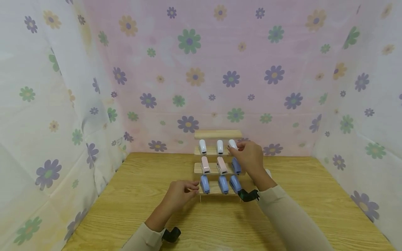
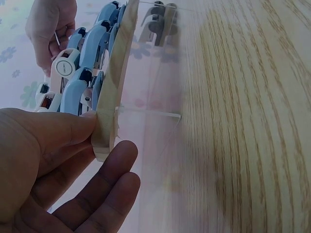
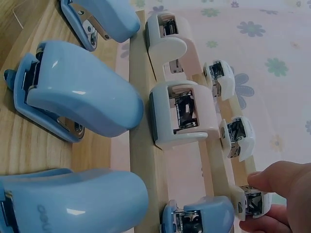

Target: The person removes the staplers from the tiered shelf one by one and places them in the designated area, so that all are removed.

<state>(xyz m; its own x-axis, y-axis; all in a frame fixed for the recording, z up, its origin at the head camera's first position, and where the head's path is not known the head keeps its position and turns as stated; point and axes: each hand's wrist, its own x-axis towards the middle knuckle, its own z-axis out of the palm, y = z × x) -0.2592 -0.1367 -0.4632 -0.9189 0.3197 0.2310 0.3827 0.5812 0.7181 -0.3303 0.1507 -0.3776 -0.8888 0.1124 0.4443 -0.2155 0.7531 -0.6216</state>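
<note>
Nearest, a black wrist strap [image 1: 171, 235] shows below a pale sleeve [image 1: 144, 237], over the wood-grain tabletop [image 1: 204, 223]; L hand [image 1: 179, 193] is at the L end of the stand's front tier [image 1: 214, 188], thumb on top, fingers curled round the end, so a narrow pinch on the wood; three blue staplers [image 1: 223, 184] stand in a row there, the R one slightly askew.

Next up, the middle tier [image 1: 214, 168] carries two pink staplers [image 1: 221, 165] plus a blue stapler [image 1: 236, 165] at R; R hand [image 1: 251, 155] reaches past it to the back tier [image 1: 211, 151], thumb & fingers pinching the R-most white stapler [image 1: 232, 143]; two other white staplers [image 1: 202, 147] stand L of it; beyond, a bare wooden top tier [image 1: 218, 134], then floral cloth [image 1: 207, 108] behind.
</note>
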